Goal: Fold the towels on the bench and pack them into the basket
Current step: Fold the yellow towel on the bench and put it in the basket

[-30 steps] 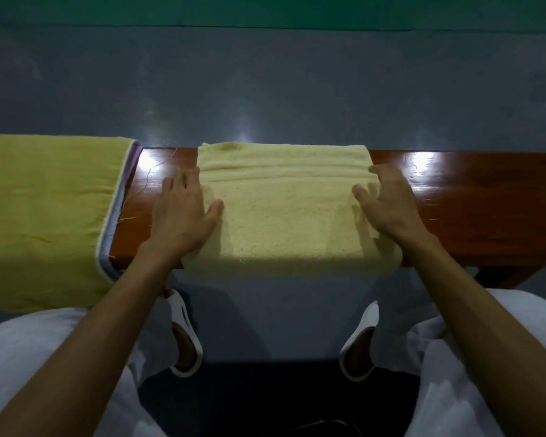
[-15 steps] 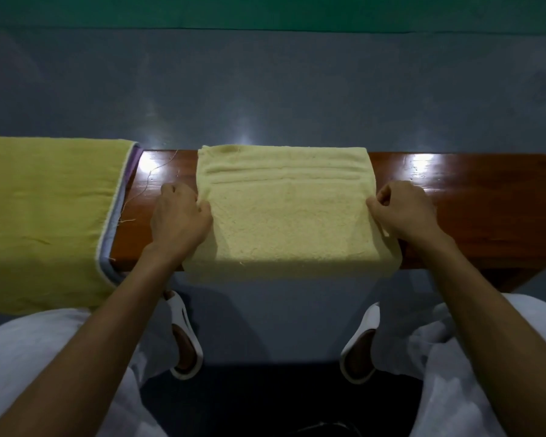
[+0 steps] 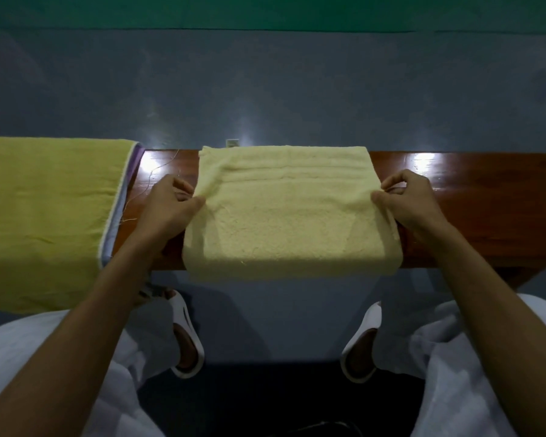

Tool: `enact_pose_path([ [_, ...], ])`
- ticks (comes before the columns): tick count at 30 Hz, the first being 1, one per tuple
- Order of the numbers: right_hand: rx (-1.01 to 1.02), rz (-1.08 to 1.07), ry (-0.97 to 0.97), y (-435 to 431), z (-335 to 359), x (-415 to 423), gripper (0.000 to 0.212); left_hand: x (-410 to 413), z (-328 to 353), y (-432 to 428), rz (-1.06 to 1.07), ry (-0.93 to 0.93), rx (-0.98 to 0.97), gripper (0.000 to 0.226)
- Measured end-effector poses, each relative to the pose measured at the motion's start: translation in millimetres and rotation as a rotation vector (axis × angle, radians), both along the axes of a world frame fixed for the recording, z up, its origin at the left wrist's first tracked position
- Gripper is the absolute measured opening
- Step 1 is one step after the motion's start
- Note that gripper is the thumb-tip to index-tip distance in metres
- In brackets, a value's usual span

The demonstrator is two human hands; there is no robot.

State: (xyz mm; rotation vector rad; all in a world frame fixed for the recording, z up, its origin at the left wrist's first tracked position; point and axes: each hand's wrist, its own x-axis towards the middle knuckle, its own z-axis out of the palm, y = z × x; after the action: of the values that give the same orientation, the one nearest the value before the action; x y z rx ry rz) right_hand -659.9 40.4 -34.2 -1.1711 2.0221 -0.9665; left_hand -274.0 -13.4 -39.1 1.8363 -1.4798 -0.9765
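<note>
A pale yellow folded towel [image 3: 284,212] lies across the wooden bench [image 3: 473,209], its near edge drooping over the front. My left hand [image 3: 167,209] pinches the towel's left edge between thumb and fingers. My right hand [image 3: 407,203] pinches its right edge the same way. Both side edges are lifted slightly off the wood. No basket is in view.
A larger olive-yellow towel [image 3: 44,216] with a purple-grey layer under it covers the bench's left end and hangs over the front. Grey floor lies beyond the bench. My knees in white trousers and white slippers [image 3: 186,339] are below the bench.
Both hands went from lying flat on the towel's sides to curling in and pinching its left and right edges, which now lift a little.
</note>
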Motion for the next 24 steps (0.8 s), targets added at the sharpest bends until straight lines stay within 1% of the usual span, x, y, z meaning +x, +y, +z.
enact_pose_path([
  [3, 0.025, 0.038, -0.083, 2, 4, -5, 0.039, 8, 3, 0, 0.012, 0.057, 0.023, 0.04],
  [5, 0.026, 0.093, -0.108, 4, 7, -9, 0.045, 14, 5, 0, -0.016, 0.069, 0.024, 0.042],
  [7, 0.035, 0.143, -0.127, 6, 9, -10, 0.045, 19, 6, -1, -0.088, 0.062, 0.028, 0.039],
  [10, 0.045, 0.19, -0.132, 7, 10, -11, 0.038, 19, 8, 0, -0.237, 0.006, 0.015, 0.039],
  [13, 0.041, 0.184, -0.122, 7, 8, -12, 0.032, 16, 8, 2, -0.315, -0.045, -0.005, 0.039],
  [16, -0.002, 0.169, -0.078, 8, 6, -13, 0.029, 13, 5, 3, -0.304, -0.096, -0.052, 0.038],
  [20, -0.059, 0.173, -0.077, 9, 7, -16, 0.032, 15, 2, 1, -0.215, -0.104, -0.136, 0.034],
  [24, -0.081, 0.192, -0.051, 10, 6, -20, 0.037, 17, 3, 1, -0.164, -0.106, -0.178, 0.041],
])
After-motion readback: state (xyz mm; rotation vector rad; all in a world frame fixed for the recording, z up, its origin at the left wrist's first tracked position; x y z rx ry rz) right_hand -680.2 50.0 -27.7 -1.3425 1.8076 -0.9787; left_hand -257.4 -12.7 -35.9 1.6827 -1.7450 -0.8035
